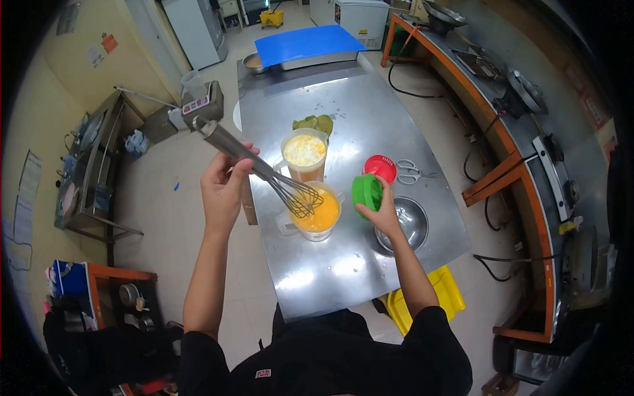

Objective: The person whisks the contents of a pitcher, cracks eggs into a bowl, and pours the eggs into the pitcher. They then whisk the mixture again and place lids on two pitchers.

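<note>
My left hand (226, 181) is closed round the handle of a wire whisk (284, 191), which slants down to the right. Its wire end overlaps the near jug (317, 234), which holds an orange-yellow liquid. Behind that stands a second jug (304, 166) with pale froth and yellow on top. My right hand (382, 208) grips a green plastic strainer-like cup (364, 193) by its side, above the table. Just beyond it lies a red plastic basket (380, 169) beside a pair of scissors (413, 173). Under my right wrist is a steel bowl (413, 224).
The steel table (310, 277) fills the middle. A green cloth (316, 123) lies behind the jugs, and a blue board (309, 43) covers the far end next to a small bowl (253, 63). Yellow plastic (446, 294) sits below the near right edge. An orange-framed counter (489, 99) runs along the right.
</note>
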The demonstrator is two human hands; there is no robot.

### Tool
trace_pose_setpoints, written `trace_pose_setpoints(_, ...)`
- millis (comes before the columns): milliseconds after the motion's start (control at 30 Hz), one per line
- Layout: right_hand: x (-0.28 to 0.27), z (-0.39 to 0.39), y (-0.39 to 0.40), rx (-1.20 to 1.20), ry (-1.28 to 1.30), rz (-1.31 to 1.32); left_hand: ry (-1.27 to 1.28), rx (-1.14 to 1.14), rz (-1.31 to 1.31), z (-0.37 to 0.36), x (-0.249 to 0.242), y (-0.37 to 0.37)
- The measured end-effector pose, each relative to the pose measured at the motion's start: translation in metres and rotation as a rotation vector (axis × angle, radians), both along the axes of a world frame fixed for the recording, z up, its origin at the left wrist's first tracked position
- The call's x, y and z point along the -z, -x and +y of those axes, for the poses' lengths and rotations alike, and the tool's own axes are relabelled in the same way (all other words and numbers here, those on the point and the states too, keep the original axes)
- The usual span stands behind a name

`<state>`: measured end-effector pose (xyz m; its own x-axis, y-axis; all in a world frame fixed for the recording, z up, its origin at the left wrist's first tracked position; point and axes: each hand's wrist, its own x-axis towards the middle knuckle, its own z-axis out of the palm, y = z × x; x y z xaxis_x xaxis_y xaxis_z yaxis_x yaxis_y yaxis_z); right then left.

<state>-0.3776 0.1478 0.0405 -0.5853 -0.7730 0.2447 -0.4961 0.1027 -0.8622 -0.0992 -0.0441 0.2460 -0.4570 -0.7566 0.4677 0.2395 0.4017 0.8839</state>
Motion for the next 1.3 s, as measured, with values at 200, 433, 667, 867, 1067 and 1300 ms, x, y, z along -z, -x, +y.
trace_pose_setpoints(200,-0.018,0.029,0.009,-0.002,0.062,-0.101,-0.023,0.058,-0.049,-0.011,-0.014,0.006)
trace_pose_setpoints(433,-0.028,0.052,0.007,-0.035,0.138,-0.422,-0.042,-0.056,-0.001,-0.037,-0.025,0.01)
trace_pose_setpoints(667,-0.026,0.059,0.004,-0.05,0.141,-0.509,-0.097,-0.044,-0.073,-0.077,-0.036,0.027)
trace_pose_setpoints(867,-0.03,0.064,0.002,-0.026,0.14,-0.546,-0.23,-0.032,-0.141,-0.095,-0.034,0.041)
trace_pose_setpoints(1067,-0.017,0.072,0.008,-0.017,0.139,-0.581,-0.356,-0.042,-0.208,-0.13,0.008,0.046)
trace_pose_setpoints(1300,-0.027,0.085,0.007,0.024,0.137,-0.601,-0.586,-0.143,-0.243,-0.171,0.069,0.039)
